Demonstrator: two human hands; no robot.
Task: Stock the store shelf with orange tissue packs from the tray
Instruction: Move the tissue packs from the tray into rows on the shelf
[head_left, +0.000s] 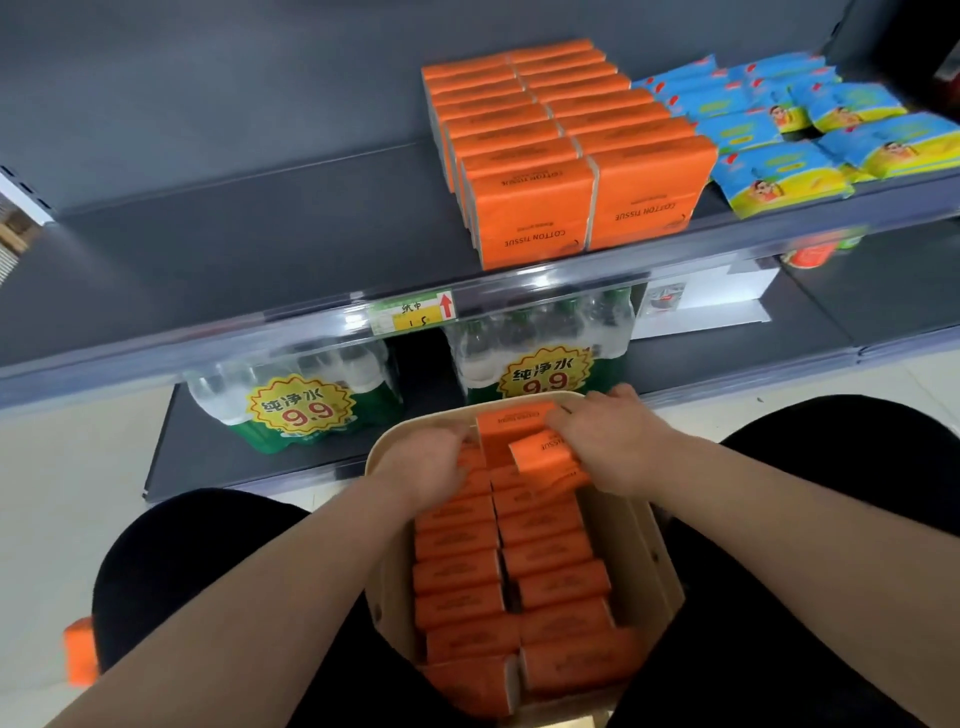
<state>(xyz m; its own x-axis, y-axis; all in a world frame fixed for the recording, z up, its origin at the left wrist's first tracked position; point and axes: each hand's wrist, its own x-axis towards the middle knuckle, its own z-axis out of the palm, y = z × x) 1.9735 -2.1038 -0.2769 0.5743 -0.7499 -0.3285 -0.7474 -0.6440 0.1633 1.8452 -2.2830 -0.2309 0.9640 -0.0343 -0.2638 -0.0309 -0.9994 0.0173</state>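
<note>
**Both hands on a pack at the tray's far end**

Orange packs (540, 551), glossy with dark print, stand on edge in two rows in a cardboard tray (644, 545) at 6 o'clock, between the person's knees. At the tray's 12 o'clock end a raised pack (511, 423) sits above the rows. The right hand (608, 441) curls over its top and right side, and the left hand (426, 465) curls against its left. On the shelf (234, 249) at 1 o'clock is a stack (566, 156) of the same packs, with blue packs (779, 130) at 2 o'clock. Water bottles (296, 400) sit below.
</note>
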